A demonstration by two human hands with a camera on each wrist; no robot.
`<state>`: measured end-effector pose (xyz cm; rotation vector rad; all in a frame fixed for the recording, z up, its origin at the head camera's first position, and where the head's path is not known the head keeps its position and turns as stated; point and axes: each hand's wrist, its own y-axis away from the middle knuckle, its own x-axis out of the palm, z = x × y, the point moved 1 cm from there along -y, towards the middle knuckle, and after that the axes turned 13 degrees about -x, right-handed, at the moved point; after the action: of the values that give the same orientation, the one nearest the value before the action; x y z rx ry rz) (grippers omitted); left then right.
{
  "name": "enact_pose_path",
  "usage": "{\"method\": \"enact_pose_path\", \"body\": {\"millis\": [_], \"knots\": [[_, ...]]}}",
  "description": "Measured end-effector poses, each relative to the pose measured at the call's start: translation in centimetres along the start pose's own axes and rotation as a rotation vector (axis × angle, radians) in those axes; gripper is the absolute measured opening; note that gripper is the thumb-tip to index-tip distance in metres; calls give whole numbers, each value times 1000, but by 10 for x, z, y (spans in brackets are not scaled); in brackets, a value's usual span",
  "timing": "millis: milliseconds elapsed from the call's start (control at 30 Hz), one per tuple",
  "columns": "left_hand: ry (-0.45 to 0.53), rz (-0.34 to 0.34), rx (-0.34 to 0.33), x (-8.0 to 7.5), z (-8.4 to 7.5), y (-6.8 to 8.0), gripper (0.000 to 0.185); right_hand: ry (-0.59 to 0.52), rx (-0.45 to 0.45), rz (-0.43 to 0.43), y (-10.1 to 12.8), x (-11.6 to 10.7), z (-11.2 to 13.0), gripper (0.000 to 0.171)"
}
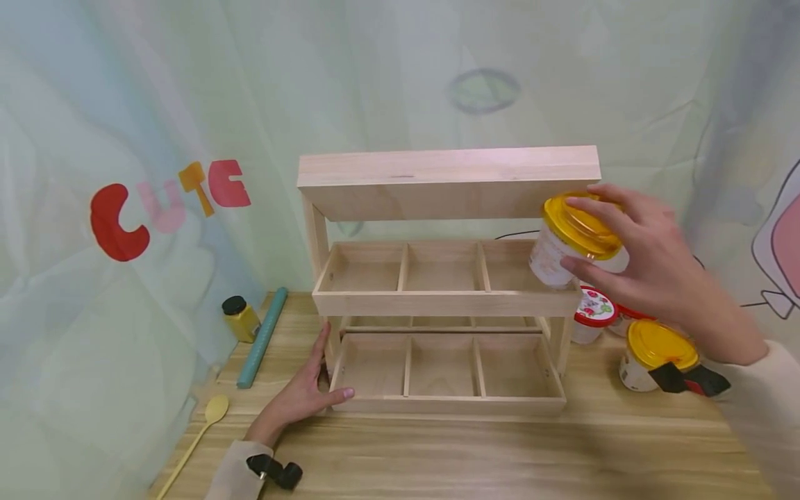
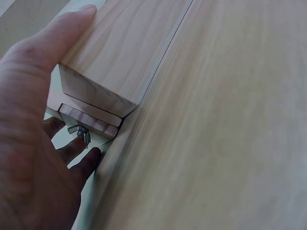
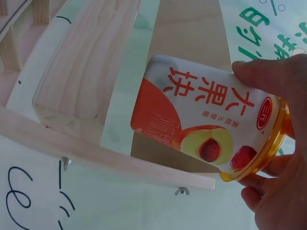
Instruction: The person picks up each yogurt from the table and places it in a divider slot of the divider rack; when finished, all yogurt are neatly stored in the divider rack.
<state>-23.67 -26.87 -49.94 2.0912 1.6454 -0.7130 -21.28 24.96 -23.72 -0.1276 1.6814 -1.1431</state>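
— Grip, right hand (image 1: 650,267): fingers curled round the yellow lid of a cup (image 1: 565,253), tilted beside the rack's (image 1: 446,302) upper right bay.
— Left hand (image 1: 306,392)?
— Fingers straight, flat against the rack's lower left corner, likely steadying it.
— Nearby?
— Two more cups (image 1: 656,354) on the table (image 1: 500,451) at right; spoon (image 1: 209,417), jar (image 1: 240,318) at left. Top board (image 1: 446,180) overhung the bay.

A staged tabletop set, not a lived-in room — a printed cartoon curtain (image 1: 156,139) reading "CUTE" hangs right behind a wood-grain table (image 1: 437,458), where a bare pine rack (image 1: 446,278) and yogurt cups (image 1: 659,354) sit like props.
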Motion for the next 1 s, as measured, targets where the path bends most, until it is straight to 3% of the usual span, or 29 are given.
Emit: {"method": "enact_pose_path", "body": {"millis": [400,767,1000], "knots": [[-7,-4,-52,1,1,1,139,-42,-46,-33,-11,15,11,76],[10,1,-29,1,-1,2,140,-86,-90,-49,-23,33,22,73],[20,10,-23,0,-2,2,139,-117,-71,-35,-29,45,32,73]]}}
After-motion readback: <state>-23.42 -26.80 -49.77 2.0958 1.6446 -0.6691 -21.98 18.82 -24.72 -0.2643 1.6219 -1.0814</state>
